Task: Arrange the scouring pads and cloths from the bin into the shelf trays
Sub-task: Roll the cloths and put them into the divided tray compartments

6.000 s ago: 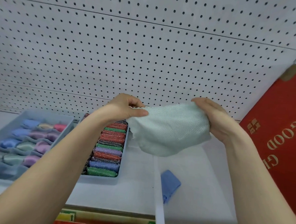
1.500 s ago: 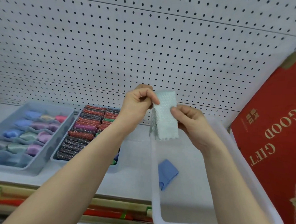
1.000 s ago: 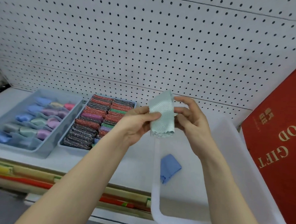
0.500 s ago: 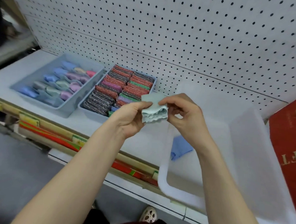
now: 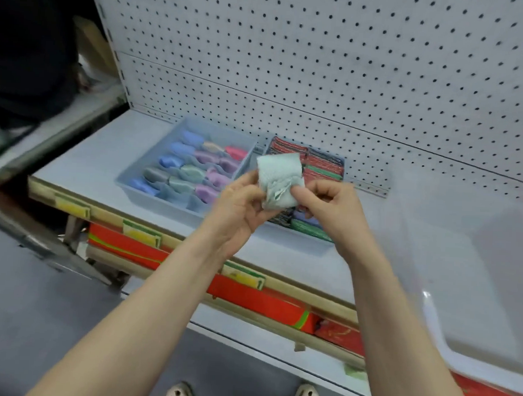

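Mint-green cloth (image 5: pixel 278 180), folded into a small thick bundle, pinched from both sides and held up in the air over the shelf (image 5: pixel 83 161). Far to the left of the grip, out past the shelf end, only a dark blurred area. Nearer, just left of and behind the held bundle: pale blue tray (image 5: pixel 140 173) with rolled cloths (image 5: pixel 192 173) in blue, grey, green, purple and pink, lined up in rows. On the bundle's left side: left hand (image 5: pixel 238 208), thumb and fingers curled onto the fabric. On its right side: right hand (image 5: pixel 329 207), thumb and forefinger nipping the loose scalloped edges at the front. Directly behind and below the grip, partly hidden by both hands: second tray (image 5: pixel 297 245) packed with glittery scouring pads (image 5: pixel 324 167) in red, green, dark and blue, standing on edge. Behind everything, white pegboard (image 5: pixel 321 64). Well to the right of the grip: translucent white bin (image 5: pixel 435 322) resting on the shelf, contents not visible. Below the hands, red boxes (image 5: pixel 249 297) under the shelf edge.
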Available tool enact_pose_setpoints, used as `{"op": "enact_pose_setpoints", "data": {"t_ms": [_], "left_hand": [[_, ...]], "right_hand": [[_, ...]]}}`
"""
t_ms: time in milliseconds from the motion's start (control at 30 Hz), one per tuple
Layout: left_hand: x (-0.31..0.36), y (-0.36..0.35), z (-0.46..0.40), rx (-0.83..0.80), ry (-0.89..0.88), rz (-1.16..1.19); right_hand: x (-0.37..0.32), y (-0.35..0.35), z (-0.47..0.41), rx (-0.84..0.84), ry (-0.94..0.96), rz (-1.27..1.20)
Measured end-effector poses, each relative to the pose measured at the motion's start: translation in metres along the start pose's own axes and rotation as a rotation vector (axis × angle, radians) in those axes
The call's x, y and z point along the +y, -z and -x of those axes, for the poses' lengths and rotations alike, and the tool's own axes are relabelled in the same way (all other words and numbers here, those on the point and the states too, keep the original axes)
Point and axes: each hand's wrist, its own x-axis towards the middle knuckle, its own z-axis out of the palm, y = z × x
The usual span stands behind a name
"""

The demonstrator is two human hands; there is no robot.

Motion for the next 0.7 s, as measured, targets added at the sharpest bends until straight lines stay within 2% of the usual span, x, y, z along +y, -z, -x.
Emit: {"op": "enact_pose_setpoints", "data": {"t_ms": [67,167,267,367,467,600,700], "left_hand": [[0.013,0.027,0.007,-0.004,-0.024,-0.026],[0.024,0.061,0.009,0.109,-0.117,-0.267],[0.031,0.086,0.007,0.134,-0.137,-0.306],[0.039,0.101,0.001,0.058,-0.101,-0.303],[0.047,0.110,-0.007,0.064,-0.081,-0.312],[0.060,0.121,-0.019,0.166,-0.066,-0.363],[0.071,0.130,-0.034,0.247,-0.005,-0.258]], "right_hand": [[-0.008,-0.031,-0.003,0.017,-0.003,-0.008],[-0.013,-0.067,-0.006,0.013,-0.031,-0.002],[-0.014,-0.089,-0.011,-0.024,-0.062,-0.044],[-0.011,-0.096,-0.024,-0.143,-0.176,-0.166],[-0.010,-0.102,-0.041,-0.277,-0.180,-0.303],[-0.012,-0.118,-0.060,-0.227,-0.137,-0.328],[-0.012,-0.132,-0.078,-0.162,-0.011,-0.187]]}}
